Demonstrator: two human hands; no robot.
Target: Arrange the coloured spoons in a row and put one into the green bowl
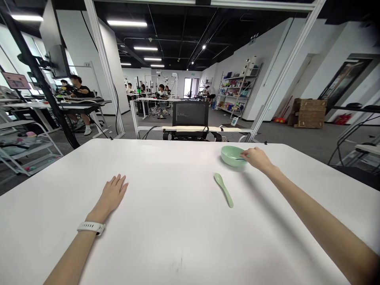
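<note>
Wire rack: a white wire rack (29, 152) stands on the floor beyond the desk's left corner, holding assorted items.

Co-worker: a person (76, 89) in a dark shirt sits at another desk, well apart, with their hands at its surface.

Left hand: the left hand (112, 196) lies palm down on the white desk (178, 245), holding nothing and well apart from the spoon. Its fingers (118, 184) are spread slightly apart. It looks simply rested there. A white watch (91, 227) circles the wrist.

Chair: a black mesh chair (190, 114) stands beyond the desk's far edge.

Spoon: a pale green spoon (224, 190) lies flat on the desk, between the hands. Its long axis slants, with the scoop pointing away and left, near the bowl, and the handle toward the person and right.

Bowl: a pale green bowl (233, 155) sits near the far edge; its contents cannot be made out.

Right hand: the right hand (257, 159) reaches in from the right, its fingers (245, 155) close together on the bowl's rim, apparently steadying it. Whether they grip it, I cannot tell.

Crate: a wooden crate (308, 113) sits on the floor, far right.
</note>
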